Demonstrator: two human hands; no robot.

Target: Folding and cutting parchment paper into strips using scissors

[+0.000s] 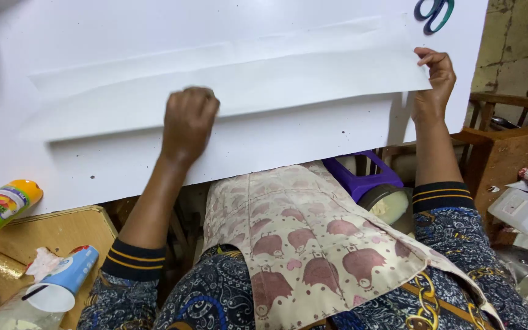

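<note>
White tabletop (123,165), folded white paper sheet (245,85) lying flat across it. Left hand (187,122) clenched in a fist, pressing on the sheet's lower fold. Right hand (436,76) fingers (426,56) pinch the sheet's right edge. Scissors (434,13) just beyond that corner. Orange spray can (1,208) at left.

A folded sheet of paper (233,91) lies across the surface (276,146) in front of me. My left hand (189,122) presses on its near edge toward the middle; my right hand (435,76) holds its right end. Scissors (434,13) lie behind that end. To my left, below the surface, a spray can (1,208) lies behind a cup (62,284) on a stool (56,235).
</note>
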